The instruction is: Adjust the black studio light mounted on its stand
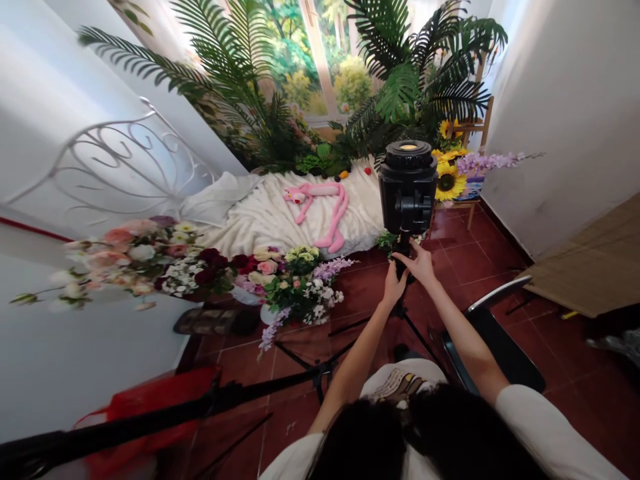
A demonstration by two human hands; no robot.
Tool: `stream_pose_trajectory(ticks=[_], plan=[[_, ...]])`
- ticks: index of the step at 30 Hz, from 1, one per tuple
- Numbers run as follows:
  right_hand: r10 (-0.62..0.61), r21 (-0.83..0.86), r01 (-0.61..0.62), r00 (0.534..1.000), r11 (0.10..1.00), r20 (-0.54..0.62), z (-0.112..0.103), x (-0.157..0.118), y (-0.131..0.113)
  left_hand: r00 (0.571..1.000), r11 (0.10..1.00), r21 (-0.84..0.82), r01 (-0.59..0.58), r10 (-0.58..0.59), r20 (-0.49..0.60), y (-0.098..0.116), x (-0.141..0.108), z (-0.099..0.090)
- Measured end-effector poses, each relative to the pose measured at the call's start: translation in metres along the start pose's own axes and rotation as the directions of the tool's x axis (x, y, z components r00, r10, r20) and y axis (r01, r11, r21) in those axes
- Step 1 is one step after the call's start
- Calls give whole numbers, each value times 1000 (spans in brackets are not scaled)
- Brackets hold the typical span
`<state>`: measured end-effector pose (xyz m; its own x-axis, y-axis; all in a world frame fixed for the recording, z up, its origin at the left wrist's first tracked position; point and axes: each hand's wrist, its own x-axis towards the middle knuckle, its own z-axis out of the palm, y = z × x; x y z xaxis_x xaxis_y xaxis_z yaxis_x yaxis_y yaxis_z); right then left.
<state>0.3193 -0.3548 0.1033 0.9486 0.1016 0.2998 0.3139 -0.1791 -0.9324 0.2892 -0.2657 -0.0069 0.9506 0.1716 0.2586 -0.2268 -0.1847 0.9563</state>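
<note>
A black studio light [407,190] stands upright in front of me on a black light stand [419,335]. Around the stand's pole, just below the lamp head, my left hand [395,283] is closed. My right hand [423,262] grips the same pole from the right, slightly higher, its thumb crossing toward the left hand. My fingers and the lamp's base partly cover the spot where they hold it. The stand's legs spread over the red tiles below.
Beyond the lamp, a pink plush toy [320,193] lies on a white blanket [250,217]. Flower bunches [295,283] line its front. Sunflowers [449,180] are right of the lamp, a black chair [500,353] near my right arm. Another black pole [165,420] crosses lower left, over a red bag [150,393].
</note>
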Motion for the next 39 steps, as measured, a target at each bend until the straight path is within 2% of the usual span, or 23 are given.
stream_pose_trajectory(ticks=[6,10,13,16,18,21,23,25,27,29,31,33,36,39], plan=[[47,55,-49,999,997,22,-7,-7,8,1000,1000,10,-16,16,14,5,1,-1],[109,35,-109,994,993,16,-23,-37,28,999,999,15,-35,35,31,6,0,-2],[181,1,-181,983,984,10,-28,-64,44,999,1000,22,-5,4,32,6,-1,-2],[313,147,-309,950,940,-4,-19,-81,56,999,999,22,24,-25,34,6,-1,-2],[457,358,-414,889,837,-41,-9,-84,60,998,999,13,46,-46,39,6,-1,-2],[673,642,-521,740,563,11,1,-81,61,996,997,-32,69,-67,67,7,1,-5],[738,735,-544,669,406,87,3,-78,58,994,994,-73,83,-77,81,9,1,-10],[768,778,-531,633,335,101,5,-79,55,993,990,-101,101,-94,72,13,-2,-18],[795,794,-514,603,324,66,11,-84,52,993,988,-106,111,-107,39,17,-7,-30],[810,765,-550,582,336,62,23,-94,51,994,990,-91,106,-108,-18,20,-16,-46],[804,678,-642,582,359,125,41,-104,50,988,992,-66,111,-118,-104,19,-26,-69],[766,561,-720,605,408,219,61,-112,49,969,991,-42,130,-136,-208,14,-39,-96],[673,411,-745,659,525,335,96,-115,43,910,986,-11,166,-157,-383,6,-62,-144],[550,254,-704,688,663,474,135,-113,32,811,980,18,199,-155,-564,2,-91,-194]])
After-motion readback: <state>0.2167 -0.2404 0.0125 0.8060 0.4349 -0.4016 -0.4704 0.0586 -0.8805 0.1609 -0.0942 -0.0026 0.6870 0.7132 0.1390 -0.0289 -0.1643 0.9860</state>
